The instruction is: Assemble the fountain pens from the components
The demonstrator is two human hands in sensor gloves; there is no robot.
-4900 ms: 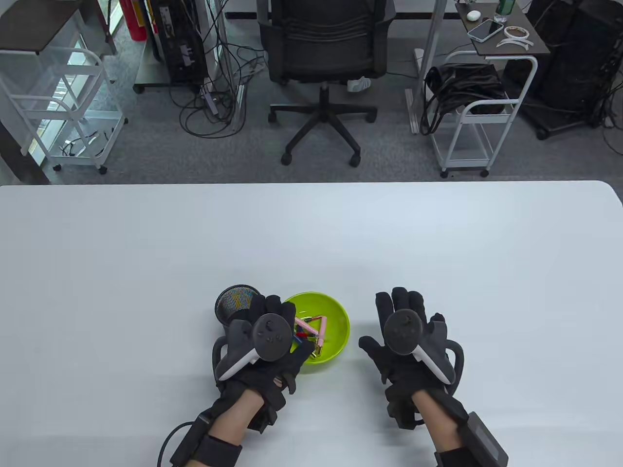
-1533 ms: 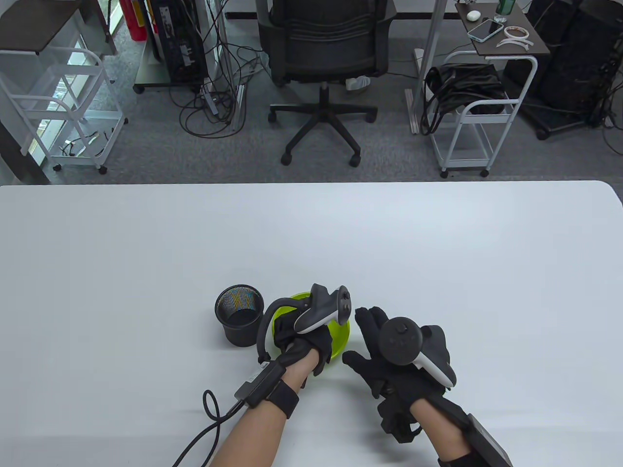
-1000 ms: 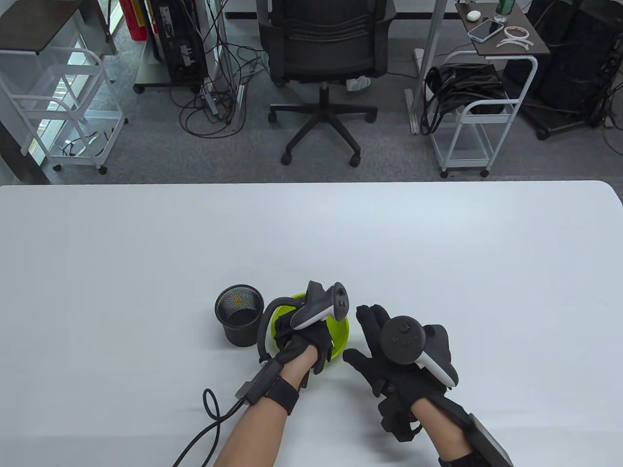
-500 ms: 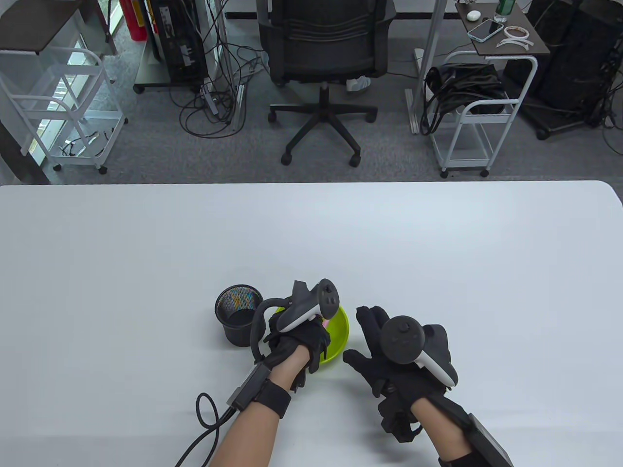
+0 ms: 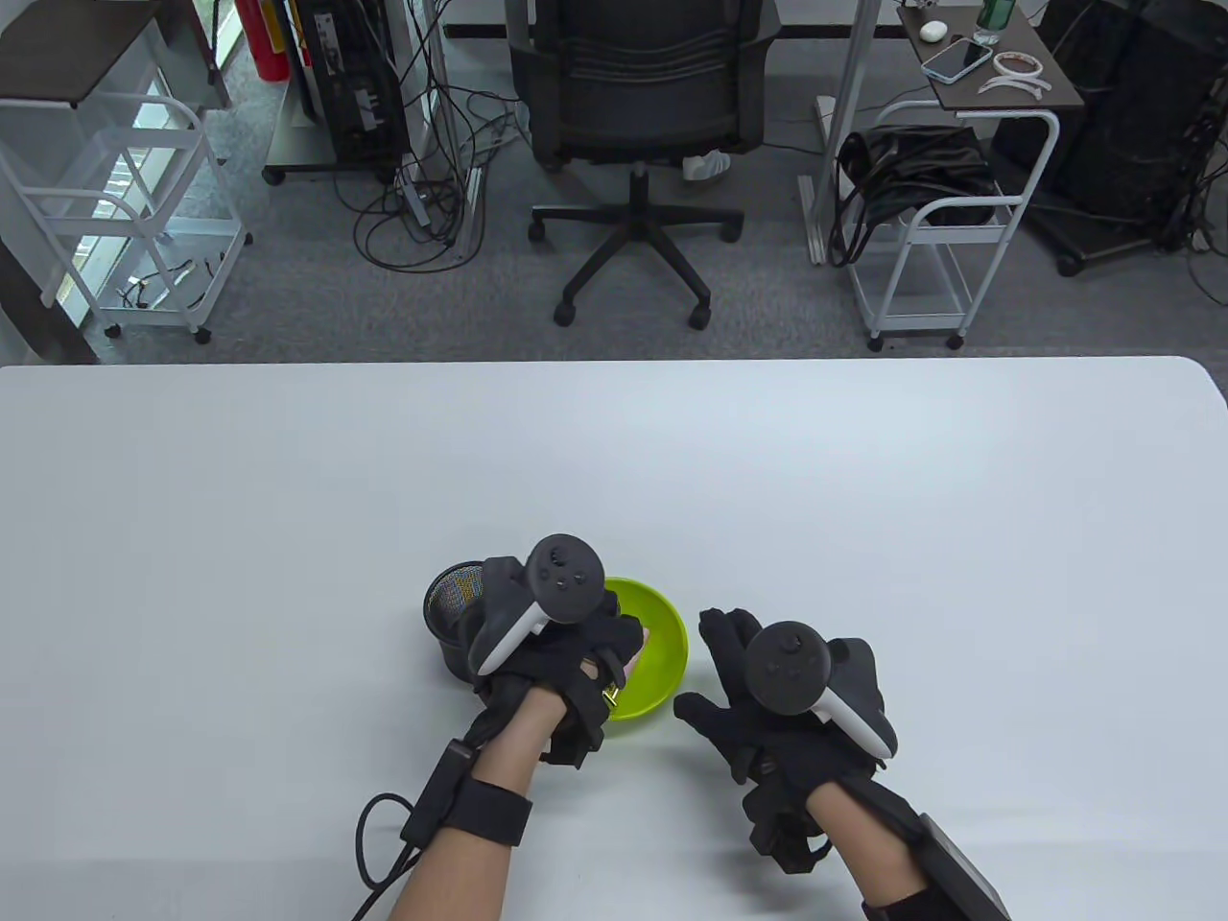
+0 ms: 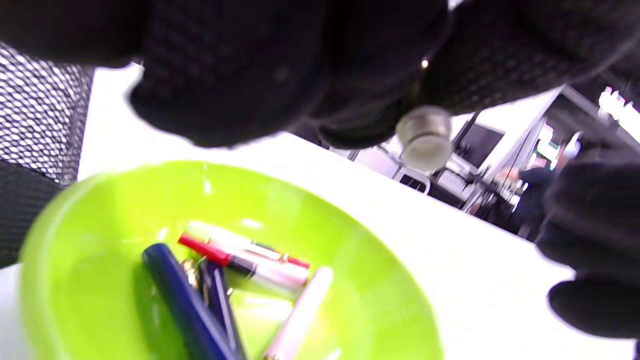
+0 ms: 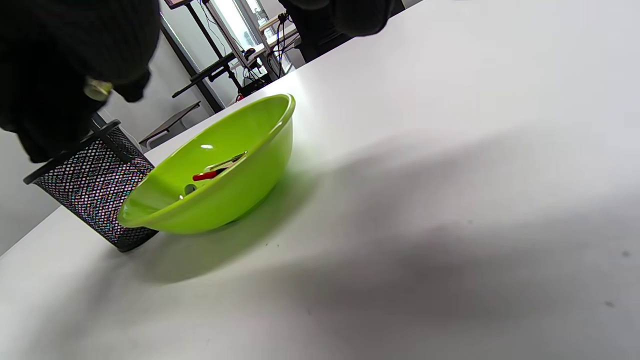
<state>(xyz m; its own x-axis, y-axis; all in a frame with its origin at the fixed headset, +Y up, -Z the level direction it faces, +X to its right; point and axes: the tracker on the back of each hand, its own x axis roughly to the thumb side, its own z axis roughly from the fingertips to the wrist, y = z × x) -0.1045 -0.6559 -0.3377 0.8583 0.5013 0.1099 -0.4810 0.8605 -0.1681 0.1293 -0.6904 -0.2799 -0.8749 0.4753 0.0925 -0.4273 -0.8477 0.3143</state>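
Taking the green bowl [image 5: 662,645] as the marker, a black mesh pen cup [image 5: 451,600] stands just to its left on the white tabletop [image 5: 288,537], rim nearly against the bowl's side. The left hand [image 5: 566,662] hangs over the bowl's left half and part of the cup, its fingers curled around a pink pen part [image 5: 635,652] with a gold end that pokes out above the bowl's near rim; from the left wrist view a round silvery end shows between the gloved fingers. Down in the bowl lie the loose pen pieces [image 6: 235,270]: a dark blue barrel, a red-tipped section, a pale pink barrel, all heaped together at the bottom. Just to the right of the bowl, the right hand [image 5: 767,710] rests palm down, fingers fairly straight and relaxed, gripping nothing, its fingertips close to the bowl's right rim but apart from it.
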